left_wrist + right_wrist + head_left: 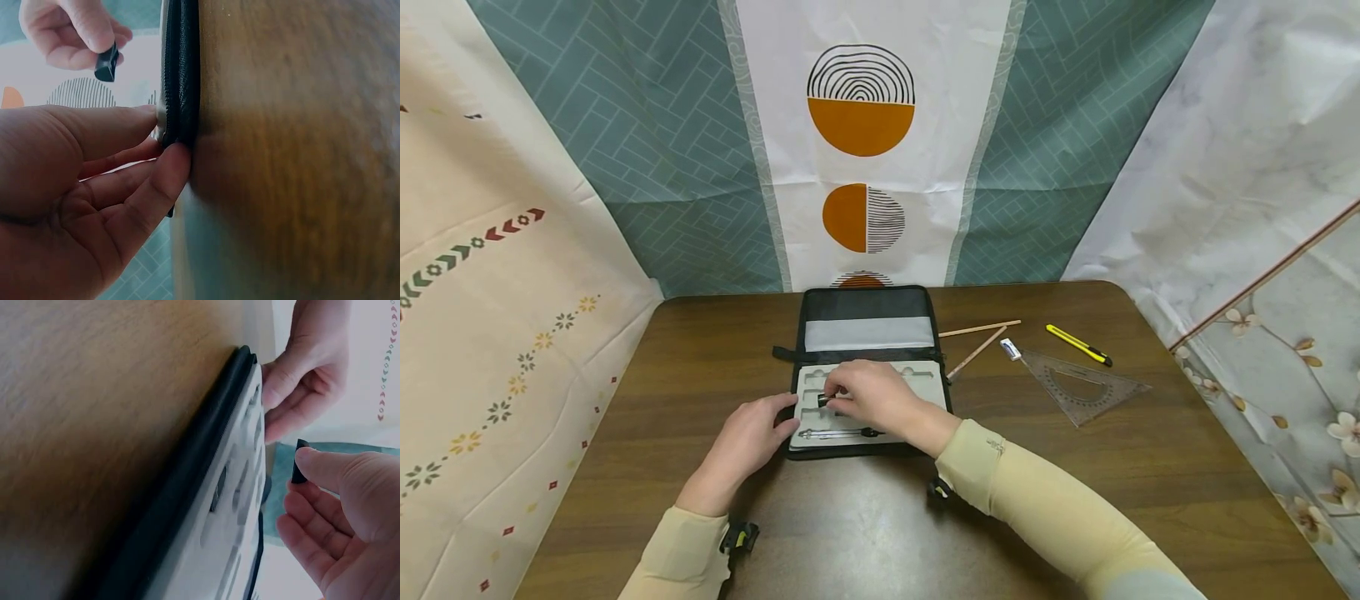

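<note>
Above the pale tray [927, 386] of the unfolded black case [865, 307] on the table [827, 533], the right hand [876, 398] holds a small dark piece [106, 66], its grip pinched on it between thumb and fingertips. At the case's left edge, the left hand [748, 437] has its grip bent round the rim, while a slim metal tool [835, 433] lies along the tray's near side.
</note>
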The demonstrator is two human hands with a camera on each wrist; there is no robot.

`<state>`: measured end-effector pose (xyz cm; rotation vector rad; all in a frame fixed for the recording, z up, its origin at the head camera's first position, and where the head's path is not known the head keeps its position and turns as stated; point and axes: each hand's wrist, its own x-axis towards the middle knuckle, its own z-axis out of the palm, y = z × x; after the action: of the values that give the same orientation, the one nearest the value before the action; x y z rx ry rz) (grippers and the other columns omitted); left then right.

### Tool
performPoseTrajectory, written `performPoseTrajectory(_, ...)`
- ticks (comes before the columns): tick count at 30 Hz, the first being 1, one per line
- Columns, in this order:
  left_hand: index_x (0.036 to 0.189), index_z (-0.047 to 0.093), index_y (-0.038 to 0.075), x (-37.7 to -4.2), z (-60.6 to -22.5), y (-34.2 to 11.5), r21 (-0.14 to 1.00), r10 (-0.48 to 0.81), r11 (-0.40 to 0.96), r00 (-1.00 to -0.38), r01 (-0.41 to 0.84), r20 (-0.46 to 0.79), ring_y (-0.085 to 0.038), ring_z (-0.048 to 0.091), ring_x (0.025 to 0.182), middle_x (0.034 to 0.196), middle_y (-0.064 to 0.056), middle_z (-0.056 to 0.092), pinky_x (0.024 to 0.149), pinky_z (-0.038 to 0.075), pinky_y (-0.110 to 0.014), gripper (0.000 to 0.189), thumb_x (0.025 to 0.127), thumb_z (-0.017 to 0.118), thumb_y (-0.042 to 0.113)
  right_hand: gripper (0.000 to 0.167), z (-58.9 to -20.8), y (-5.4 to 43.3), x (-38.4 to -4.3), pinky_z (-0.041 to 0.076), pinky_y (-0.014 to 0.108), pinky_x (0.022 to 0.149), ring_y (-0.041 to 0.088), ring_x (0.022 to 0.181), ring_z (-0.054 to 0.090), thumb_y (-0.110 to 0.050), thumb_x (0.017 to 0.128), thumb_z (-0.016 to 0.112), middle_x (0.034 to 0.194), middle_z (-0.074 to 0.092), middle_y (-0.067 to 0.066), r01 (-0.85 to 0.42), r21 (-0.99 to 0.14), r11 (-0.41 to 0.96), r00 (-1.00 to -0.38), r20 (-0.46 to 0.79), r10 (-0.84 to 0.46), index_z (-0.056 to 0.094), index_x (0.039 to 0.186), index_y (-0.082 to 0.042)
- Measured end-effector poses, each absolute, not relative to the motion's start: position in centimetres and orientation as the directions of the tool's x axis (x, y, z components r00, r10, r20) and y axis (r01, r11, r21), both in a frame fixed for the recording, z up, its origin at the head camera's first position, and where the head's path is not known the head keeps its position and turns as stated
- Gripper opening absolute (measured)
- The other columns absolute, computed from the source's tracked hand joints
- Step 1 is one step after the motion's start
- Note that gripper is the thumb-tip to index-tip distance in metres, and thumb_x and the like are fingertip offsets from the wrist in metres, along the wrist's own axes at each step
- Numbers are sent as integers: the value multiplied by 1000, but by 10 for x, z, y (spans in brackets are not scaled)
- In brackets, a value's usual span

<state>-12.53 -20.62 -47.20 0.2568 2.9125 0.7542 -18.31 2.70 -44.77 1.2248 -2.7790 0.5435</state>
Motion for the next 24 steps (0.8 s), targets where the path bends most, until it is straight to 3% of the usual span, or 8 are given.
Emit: performPoseTrajectory(24,142,71,-2,-125,-471,-206,491,199,859,-978,145,-61,-44,68,130,143,-26,70,108,54,-62,42,103,79,10,9,-471,-1,-184,58,29,84,6,96,71,-32,101,85,101,75,-12,-757,-212,618,-651,162,-742,81,103,-24)
